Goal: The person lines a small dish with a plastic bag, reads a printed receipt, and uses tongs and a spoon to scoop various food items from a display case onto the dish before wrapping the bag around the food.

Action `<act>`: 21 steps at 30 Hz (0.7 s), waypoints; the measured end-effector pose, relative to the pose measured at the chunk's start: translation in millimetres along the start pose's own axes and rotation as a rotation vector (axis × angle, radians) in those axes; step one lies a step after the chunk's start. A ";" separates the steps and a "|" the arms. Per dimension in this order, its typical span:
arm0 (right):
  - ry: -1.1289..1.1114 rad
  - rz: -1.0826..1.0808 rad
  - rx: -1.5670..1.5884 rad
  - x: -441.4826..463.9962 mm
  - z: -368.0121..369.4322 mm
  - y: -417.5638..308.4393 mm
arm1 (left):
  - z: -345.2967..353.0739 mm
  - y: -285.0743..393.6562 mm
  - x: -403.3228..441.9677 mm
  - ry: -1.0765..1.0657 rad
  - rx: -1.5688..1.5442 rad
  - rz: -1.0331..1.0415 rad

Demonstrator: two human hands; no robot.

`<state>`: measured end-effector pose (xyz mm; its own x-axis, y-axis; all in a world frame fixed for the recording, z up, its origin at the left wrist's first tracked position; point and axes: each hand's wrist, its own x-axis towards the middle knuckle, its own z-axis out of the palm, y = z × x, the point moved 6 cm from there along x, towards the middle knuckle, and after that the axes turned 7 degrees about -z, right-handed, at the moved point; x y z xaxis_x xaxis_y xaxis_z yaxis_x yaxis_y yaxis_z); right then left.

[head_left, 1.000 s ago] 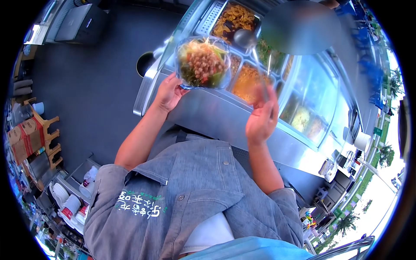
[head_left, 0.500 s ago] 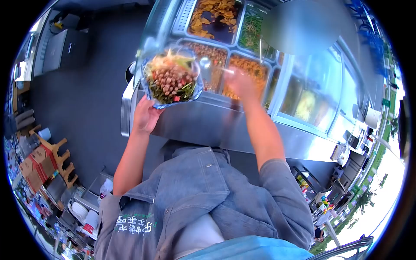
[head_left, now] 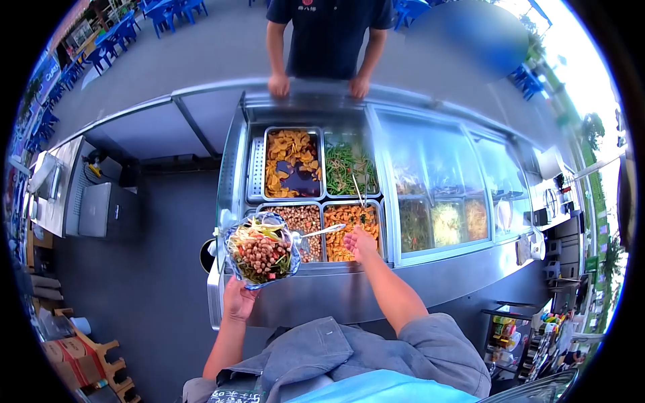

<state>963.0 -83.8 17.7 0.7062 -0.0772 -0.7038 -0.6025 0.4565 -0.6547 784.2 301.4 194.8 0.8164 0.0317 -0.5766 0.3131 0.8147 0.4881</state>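
My left hand (head_left: 238, 300) is closed on a blue-and-white patterned bowl (head_left: 294, 265) and holds it up at the left end of the counter. Brown peanuts (head_left: 261, 255) lie on top in it, with dark green and pale shredded food around them. My right hand (head_left: 361, 244) is over the tray of orange diced food (head_left: 339, 248), its fingers loosely apart. Just left of those fingers is the handle end of a metal spoon (head_left: 326, 230), which slants across the peanut tray (head_left: 295, 218). Tongs (head_left: 358, 189) lie over the green bean tray (head_left: 341, 164).
Brown slices in dark liquid fill another tray (head_left: 292, 158). Glass-covered food (head_left: 443, 218) is to the right. A person in a dark shirt (head_left: 326, 40) stands across the counter, both hands on its far edge. A grey box (head_left: 107, 208) stands at left.
The view has tipped up, bringing the person across the counter into sight. My right hand, blurred near the spoon before, is now apart from it. My left hand still holds the bowl.
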 end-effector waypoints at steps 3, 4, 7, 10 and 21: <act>-0.085 -0.136 -0.013 -41.5 11.5 -46.5 | 7.7 1.5 -2.7 -0.022 -0.004 -0.001; -0.118 -0.152 0.012 -54.5 14.7 -57.3 | 8.2 1.8 -3.8 -0.028 -0.006 0.008; -0.144 -0.144 0.020 -65.9 27.9 -72.6 | -6.9 2.6 -0.9 -0.010 -0.023 0.031; -0.102 -0.149 0.020 -88.6 15.4 -82.6 | -11.2 -0.4 1.5 0.005 0.000 -0.010; -0.738 -0.114 -0.161 -139.2 24.2 -161.7 | 20.3 -5.9 -2.4 0.044 0.031 -0.093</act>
<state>971.1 -125.4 228.2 0.7988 0.5218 -0.2994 -0.5174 0.3420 -0.7844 790.3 284.8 206.5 0.7614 -0.0170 -0.6481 0.4018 0.7969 0.4511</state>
